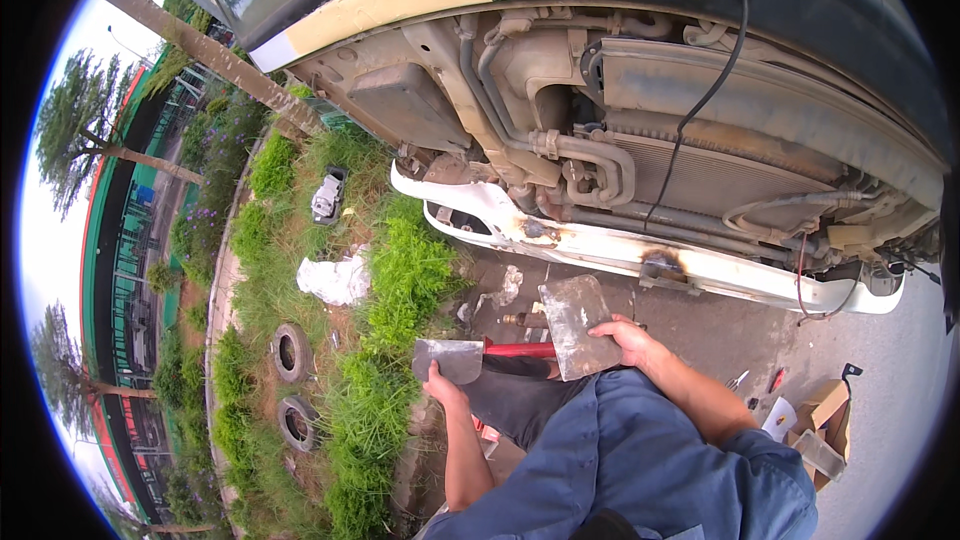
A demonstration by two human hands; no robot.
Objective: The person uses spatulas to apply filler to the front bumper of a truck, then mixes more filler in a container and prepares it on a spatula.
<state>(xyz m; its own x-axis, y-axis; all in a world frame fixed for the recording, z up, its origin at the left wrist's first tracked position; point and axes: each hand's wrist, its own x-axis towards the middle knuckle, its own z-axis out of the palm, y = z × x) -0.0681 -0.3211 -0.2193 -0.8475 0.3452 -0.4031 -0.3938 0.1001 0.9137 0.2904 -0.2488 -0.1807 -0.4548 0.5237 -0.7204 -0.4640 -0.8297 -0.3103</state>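
A small grey flat metal plate (450,361) with rounded corners is gripped at its lower edge by my left hand (444,387). My right hand (621,338) pinches the right edge of a larger, scuffed metal plate (575,325) that is tilted up. The two plates are apart, with a red bar-shaped thing (521,349) showing between and behind them. Beyond my hands runs the white bumper (590,243) of a vehicle, with a burnt, dark patch (662,264) near its middle.
Above the bumper, the vehicle's front is open, showing a radiator (700,170), pipes and a hanging black cable (700,105). A cardboard box (822,410) stands at the right near small tools. Grass (375,410), two old tyres (291,352) and white sheeting (335,279) lie left.
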